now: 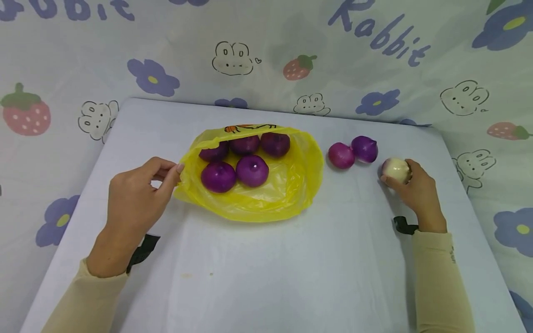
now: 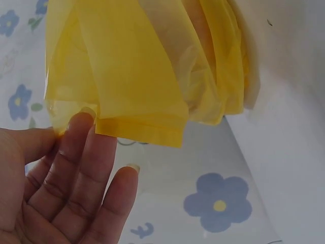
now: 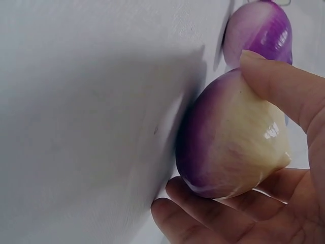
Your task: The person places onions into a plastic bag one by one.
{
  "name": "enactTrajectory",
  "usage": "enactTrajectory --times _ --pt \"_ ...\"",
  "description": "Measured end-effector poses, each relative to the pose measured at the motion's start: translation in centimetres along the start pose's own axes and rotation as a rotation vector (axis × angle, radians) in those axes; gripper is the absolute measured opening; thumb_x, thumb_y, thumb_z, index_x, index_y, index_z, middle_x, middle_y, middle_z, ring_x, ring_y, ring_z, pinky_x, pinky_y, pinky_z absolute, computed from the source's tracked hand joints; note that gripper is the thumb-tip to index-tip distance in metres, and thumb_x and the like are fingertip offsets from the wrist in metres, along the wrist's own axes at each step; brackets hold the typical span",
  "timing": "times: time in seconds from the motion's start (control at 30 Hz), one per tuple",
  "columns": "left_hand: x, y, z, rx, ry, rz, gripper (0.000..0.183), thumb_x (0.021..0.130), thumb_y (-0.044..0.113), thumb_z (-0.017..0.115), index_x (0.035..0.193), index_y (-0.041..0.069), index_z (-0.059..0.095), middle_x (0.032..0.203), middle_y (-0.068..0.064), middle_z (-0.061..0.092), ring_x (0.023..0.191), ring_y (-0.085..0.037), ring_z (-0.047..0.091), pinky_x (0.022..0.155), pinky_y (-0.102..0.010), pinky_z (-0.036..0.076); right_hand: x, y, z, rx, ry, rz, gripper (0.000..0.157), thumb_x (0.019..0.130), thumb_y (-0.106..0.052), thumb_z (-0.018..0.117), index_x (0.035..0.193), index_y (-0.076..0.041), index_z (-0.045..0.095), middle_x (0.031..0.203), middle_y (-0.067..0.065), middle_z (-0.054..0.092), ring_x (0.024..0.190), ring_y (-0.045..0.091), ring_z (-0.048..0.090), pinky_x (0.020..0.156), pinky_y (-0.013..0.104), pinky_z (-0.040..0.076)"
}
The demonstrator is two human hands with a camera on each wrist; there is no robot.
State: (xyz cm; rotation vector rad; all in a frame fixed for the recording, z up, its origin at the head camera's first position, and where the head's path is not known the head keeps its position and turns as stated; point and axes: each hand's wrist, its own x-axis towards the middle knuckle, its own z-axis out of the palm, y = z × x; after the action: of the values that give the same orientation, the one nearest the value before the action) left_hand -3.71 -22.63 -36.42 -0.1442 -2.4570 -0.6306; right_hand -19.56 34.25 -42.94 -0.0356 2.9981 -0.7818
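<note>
A yellow plastic bag lies with its mouth facing me, several purple onions inside. My left hand pinches the left edge of the bag's mouth between thumb and fingers; in the left wrist view the yellow film hangs above the fingertips. Off to the right, my right hand grips a white-and-purple onion, thumb on one side and fingers on the other. The right wrist view shows this onion close over the white tabletop, its pale end turned toward the palm.
Two more purple onions, one redder and one darker, sit side by side between the bag and my right hand. A white cloth covers the table. Behind it hangs a curtain printed with rabbits, flowers and strawberries.
</note>
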Motion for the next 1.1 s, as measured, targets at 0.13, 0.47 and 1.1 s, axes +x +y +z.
enactTrajectory --times 0.13,0.47,1.1 --pt "0.0 0.0 -0.1 -0.002 0.0 -0.001 0.012 0.094 0.01 0.079 0.098 -0.001 0.075 0.08 -0.009 0.077 0.073 -0.03 0.076 0.068 -0.003 0.038 -0.3 0.0 -0.1 0.001 -0.019 0.015 0.095 0.098 -0.051 0.069 0.156 0.013 0.029 0.142 0.042 0.048 0.116 0.053 0.053 0.09 0.067 0.046" --pt "-0.1 -0.2 0.2 -0.008 -0.002 0.004 0.012 0.093 0.011 0.08 0.097 0.0 0.076 0.079 -0.007 0.077 0.073 -0.028 0.076 0.068 -0.003 0.038 -1.4 -0.7 -0.5 0.042 -0.025 0.053 0.097 0.097 -0.054 0.069 0.158 0.009 0.028 0.141 0.039 0.05 0.119 0.051 0.052 0.083 0.055 0.048" --pt "0.0 -0.1 0.0 -0.004 -0.002 0.008 0.013 0.093 0.01 0.08 0.098 -0.001 0.075 0.079 -0.008 0.077 0.073 -0.029 0.076 0.07 -0.001 0.035 -5.6 -7.3 -1.8 0.083 -0.094 -0.09 0.097 0.093 -0.052 0.076 0.157 0.006 0.03 0.145 0.035 0.05 0.124 0.056 0.057 0.095 0.067 0.05"
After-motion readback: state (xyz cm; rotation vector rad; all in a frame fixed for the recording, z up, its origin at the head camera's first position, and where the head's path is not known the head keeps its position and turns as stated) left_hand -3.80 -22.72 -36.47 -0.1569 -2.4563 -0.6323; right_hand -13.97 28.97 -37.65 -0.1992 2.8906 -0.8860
